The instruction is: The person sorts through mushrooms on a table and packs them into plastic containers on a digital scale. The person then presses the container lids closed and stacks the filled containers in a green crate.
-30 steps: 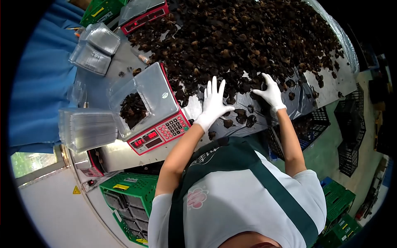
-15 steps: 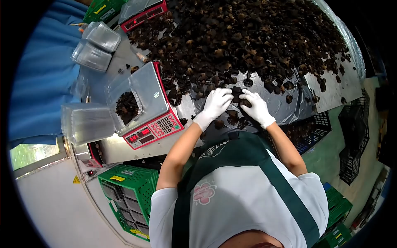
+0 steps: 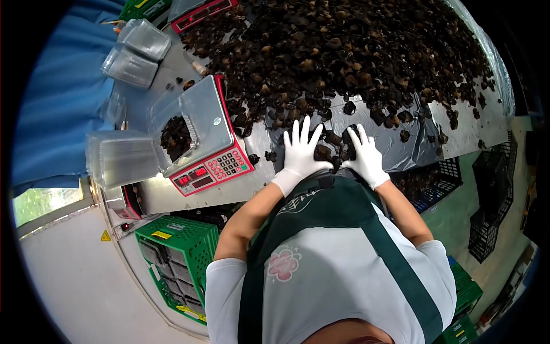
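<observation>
My left hand (image 3: 299,153), in a white glove, lies with fingers spread at the near edge of the table. Facing it is my gloved right hand (image 3: 365,156), its fingers stretched out too. Between the two hands is a small cluster of dark, ruffled pieces (image 3: 324,153) that look like wood ear mushrooms; both hands border or touch it. Just beyond my fingertips a large heap of the same mushrooms (image 3: 344,57) covers the table. On my left, a red digital scale (image 3: 213,171) bears an open clear plastic box (image 3: 193,133) with some mushrooms inside.
Stacked clear boxes (image 3: 117,157) stand left of the scale, with more clear boxes (image 3: 136,51) behind. A second red scale (image 3: 204,15) is at the back. Below the table are a green crate (image 3: 209,243) and a black crate (image 3: 452,172) holding mushrooms.
Both hands have gone from bent fingers close together on a dark mushroom piece to spread fingers around the cluster. They have moved a little apart and nearer to my body.
</observation>
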A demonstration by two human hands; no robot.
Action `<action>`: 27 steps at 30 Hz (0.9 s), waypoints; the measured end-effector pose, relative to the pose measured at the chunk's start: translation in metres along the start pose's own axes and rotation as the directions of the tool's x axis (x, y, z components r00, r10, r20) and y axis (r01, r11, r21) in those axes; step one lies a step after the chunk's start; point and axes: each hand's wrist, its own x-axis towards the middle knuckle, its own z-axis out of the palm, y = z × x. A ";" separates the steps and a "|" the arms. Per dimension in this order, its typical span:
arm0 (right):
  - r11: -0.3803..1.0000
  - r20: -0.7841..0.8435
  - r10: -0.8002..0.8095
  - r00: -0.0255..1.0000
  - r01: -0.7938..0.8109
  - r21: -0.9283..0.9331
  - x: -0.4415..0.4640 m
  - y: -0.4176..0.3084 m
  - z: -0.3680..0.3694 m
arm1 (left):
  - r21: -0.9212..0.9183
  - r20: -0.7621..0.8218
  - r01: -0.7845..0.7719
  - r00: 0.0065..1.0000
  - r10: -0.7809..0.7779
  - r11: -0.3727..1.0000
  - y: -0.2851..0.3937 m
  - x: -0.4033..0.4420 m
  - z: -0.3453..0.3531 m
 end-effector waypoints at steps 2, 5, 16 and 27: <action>0.999 -0.008 0.021 1.000 -0.020 0.032 0.013 0.001 0.000 | 0.031 0.031 0.016 0.999 -0.017 0.999 0.008 0.019 0.002; 0.994 -0.006 0.005 1.000 -0.004 0.108 0.035 0.012 0.010 | 0.038 0.123 -0.013 0.992 0.008 0.999 0.018 0.038 -0.002; 0.742 -0.065 0.078 0.995 -0.014 0.671 0.072 -0.005 0.031 | -0.272 -0.036 -0.087 0.996 0.080 0.958 -0.011 0.057 0.014; 0.475 0.019 -0.187 0.982 0.074 0.877 0.124 -0.151 -0.034 | -0.345 -0.513 -0.074 0.850 -0.122 0.936 -0.082 0.023 -0.107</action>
